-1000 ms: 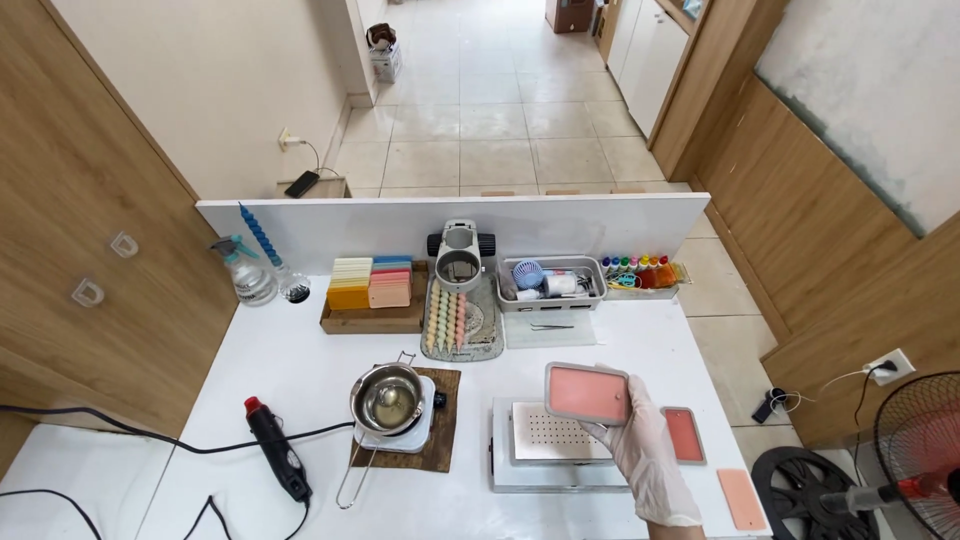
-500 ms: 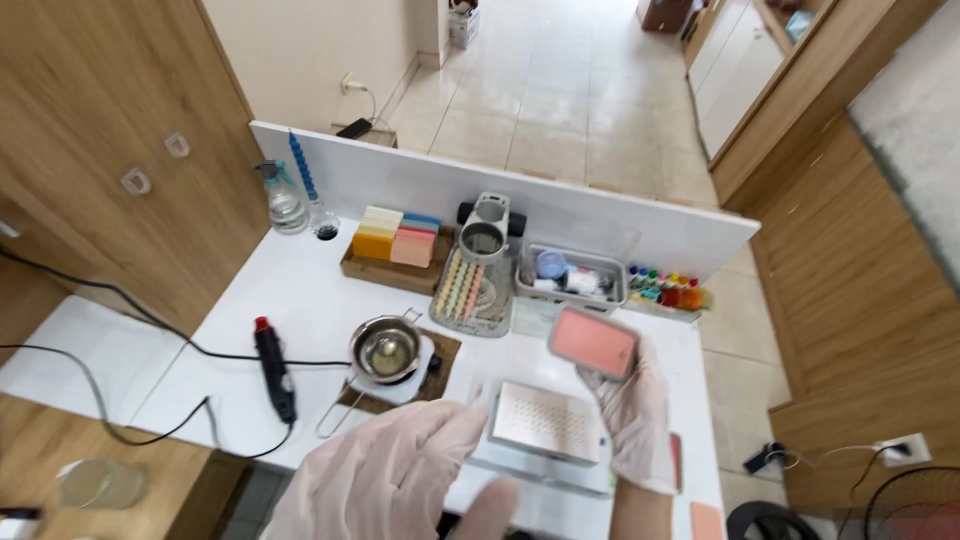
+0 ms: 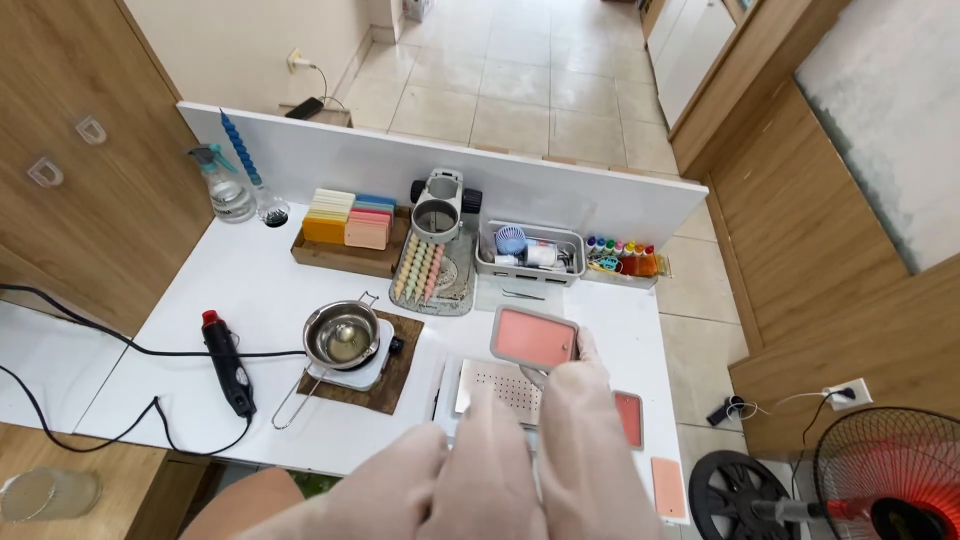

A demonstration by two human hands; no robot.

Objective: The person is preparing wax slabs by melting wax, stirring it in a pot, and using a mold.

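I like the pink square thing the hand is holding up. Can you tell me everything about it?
The pink tray is a flat rectangle with rounded corners: a salmon-pink inside with a pale grey rim around it. It looks like soft, matte rubbery material. It is held tilted above the white table, over a white perforated plate. The gloved right hand grips its lower right edge. The gloved left hand is close by but not touching it.
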